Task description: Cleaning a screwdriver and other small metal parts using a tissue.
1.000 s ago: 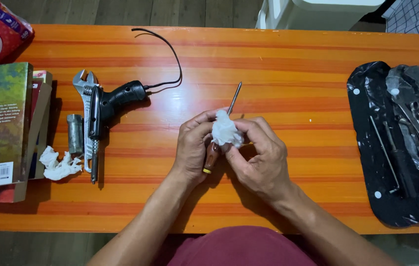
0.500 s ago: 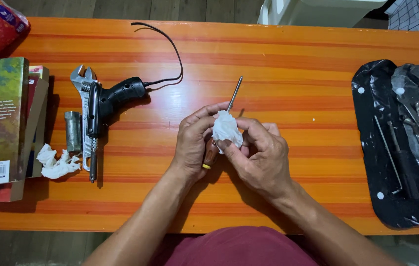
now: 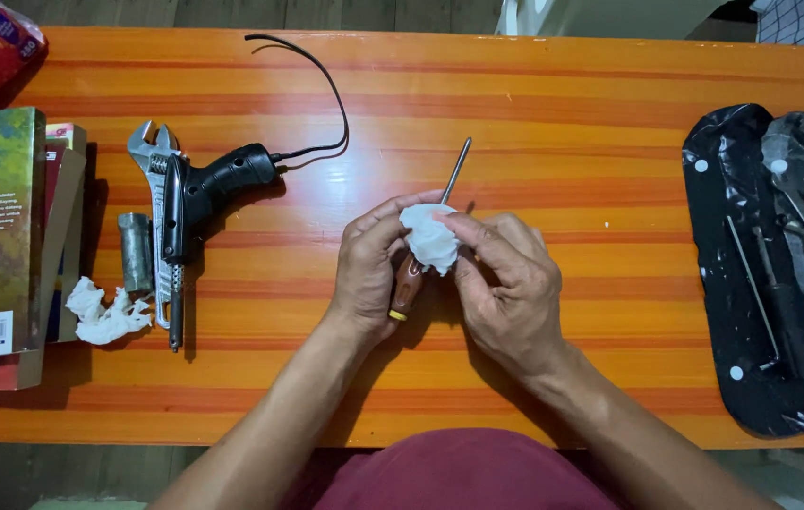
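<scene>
Gripping one screwdriver (image 3: 430, 231) – one tissue wad (image 3: 428, 238) – two hands (image 3: 440, 274)

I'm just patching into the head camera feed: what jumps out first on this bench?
At the centre, the left hand grips a brown-handled screwdriver while the right hand presses a wad of white tissue around its shaft. On the left of the orange striped table lie a black corded soldering gun and an adjustable wrench. A black plastic tool pouch sits at the right edge.
</scene>
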